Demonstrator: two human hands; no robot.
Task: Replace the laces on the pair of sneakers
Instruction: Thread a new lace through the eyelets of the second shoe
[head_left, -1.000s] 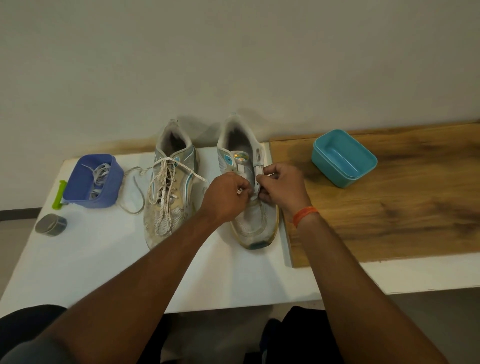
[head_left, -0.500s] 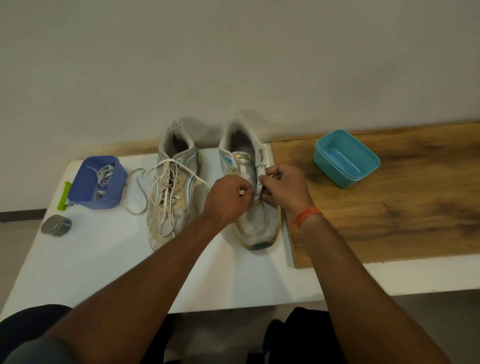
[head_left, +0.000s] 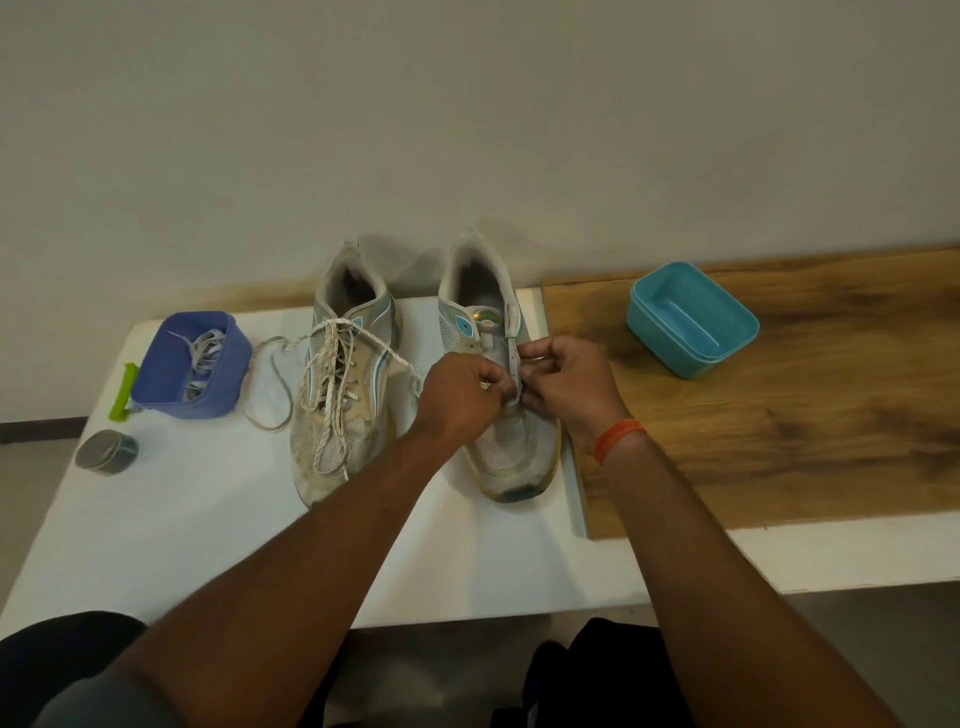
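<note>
Both hands pinch at the eyelet rows of the worn white-and-teal right sneaker (head_left: 511, 431): left hand (head_left: 460, 392) and right hand (head_left: 563, 387), fingers curled on what looks like a thin white lace end; exact hold hidden by knuckles. Sneaker sits on the white table (head_left: 156, 519), unlaced, beside the still-laced left sneaker (head_left: 343, 395). Spare laces lie in the blue tub (head_left: 189, 358). Risk: frayed tip may miss the eyelet or slip from the pinch

Both hands cover the middle of the right sneaker (head_left: 511, 457), hiding its eyelets and whatever each grip holds. The left hand (head_left: 460, 397) hides the loose lace end (head_left: 410, 371) beside that sneaker. The wooden board (head_left: 779, 415) is cut off at the frame's right edge.
</note>
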